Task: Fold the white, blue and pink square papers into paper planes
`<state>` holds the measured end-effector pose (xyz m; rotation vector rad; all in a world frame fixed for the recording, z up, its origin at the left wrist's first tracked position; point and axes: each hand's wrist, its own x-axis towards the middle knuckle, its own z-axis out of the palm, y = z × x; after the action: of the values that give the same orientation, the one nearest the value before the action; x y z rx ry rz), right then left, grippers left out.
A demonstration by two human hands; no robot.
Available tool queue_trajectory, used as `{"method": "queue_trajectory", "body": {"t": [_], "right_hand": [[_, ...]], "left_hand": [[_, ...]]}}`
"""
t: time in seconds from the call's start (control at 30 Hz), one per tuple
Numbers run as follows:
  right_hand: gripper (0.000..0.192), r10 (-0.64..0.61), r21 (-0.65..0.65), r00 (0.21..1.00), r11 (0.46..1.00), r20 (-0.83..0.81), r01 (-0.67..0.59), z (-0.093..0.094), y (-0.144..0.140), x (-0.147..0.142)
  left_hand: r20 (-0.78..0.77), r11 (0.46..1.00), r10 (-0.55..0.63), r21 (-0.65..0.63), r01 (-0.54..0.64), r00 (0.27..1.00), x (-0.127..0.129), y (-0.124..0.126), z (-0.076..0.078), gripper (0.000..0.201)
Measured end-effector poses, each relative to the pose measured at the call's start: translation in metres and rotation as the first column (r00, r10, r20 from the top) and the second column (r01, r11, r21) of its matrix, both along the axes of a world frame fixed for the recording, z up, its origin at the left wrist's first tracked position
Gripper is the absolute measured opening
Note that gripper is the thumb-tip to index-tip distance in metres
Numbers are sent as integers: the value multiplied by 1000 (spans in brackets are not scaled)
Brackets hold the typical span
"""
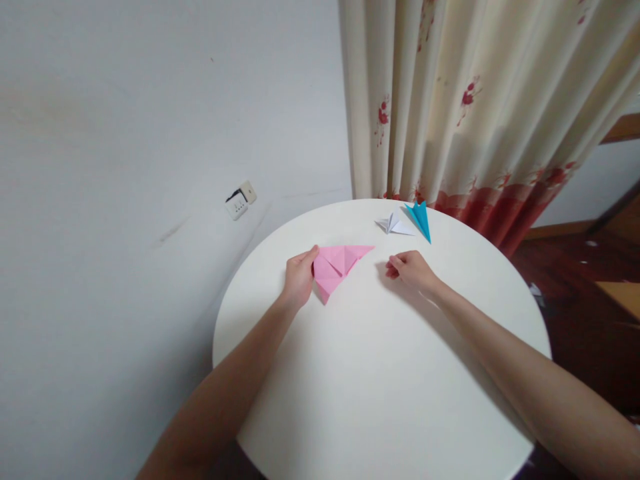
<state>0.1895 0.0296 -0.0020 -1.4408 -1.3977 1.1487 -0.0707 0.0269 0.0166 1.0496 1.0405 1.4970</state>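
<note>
A folded sheet of pink paper [334,269] is gripped at its left edge by my left hand [299,273], thumb at the top corner. Creases and overlapping flaps cross the sheet, and one long point stretches to the right while another points toward me. To the right of that paper, just over the tabletop, my right hand [407,268] is closed with its fingers curled in and nothing visible in them. Beyond it lie a white folded paper plane [395,225] and a blue folded paper plane [421,220], close together near the far rim.
All of this is on a round white table [360,373]. A wall with a socket [237,205] stands along the left side. Cream curtains [450,100] with red flowers hang behind the far edge. Dark red floor [575,300] shows at the right.
</note>
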Motion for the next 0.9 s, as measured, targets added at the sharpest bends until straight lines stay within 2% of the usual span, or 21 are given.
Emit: {"method": "queue_trajectory", "body": {"t": [0.03,0.13,0.23,0.33,0.43,0.53,0.7,0.8,0.83,0.9], "right_hand": [[44,-25,-17,996,1000,-80,24,0,-2,-6],[56,102,9,917,994,-386,-107,4,-18,-30],[53,230,46,837,970,-496,-240,9,-37,-53],[46,222,35,788,968,-575,-248,10,-46,-64],[43,147,3,789,983,-597,-181,10,-45,-64],[40,126,44,803,991,-583,-124,10,-42,-61],[40,164,32,804,983,-572,-178,9,-41,-58],[39,145,34,828,988,-542,-151,7,-40,-57],[38,126,37,831,991,-542,-125,7,-39,-57],[38,75,41,831,997,-551,-63,4,-37,-56]], "left_hand": [[23,1000,24,3,-24,999,2,0,-1,37],[56,998,61,3,-61,997,12,-4,-3,38],[46,999,31,28,-33,998,23,-13,-5,37],[27,999,-26,28,25,999,31,-20,-4,38],[10,998,-63,26,63,998,34,-24,-4,40],[34,996,-77,40,76,996,34,-24,-5,37],[95,992,-127,-2,127,987,35,-23,-7,38],[79,994,-107,-27,109,991,33,-22,-5,49],[72,991,-123,-38,126,990,32,-22,-5,54],[47,968,-236,-79,239,971,32,-23,-4,58]]}}
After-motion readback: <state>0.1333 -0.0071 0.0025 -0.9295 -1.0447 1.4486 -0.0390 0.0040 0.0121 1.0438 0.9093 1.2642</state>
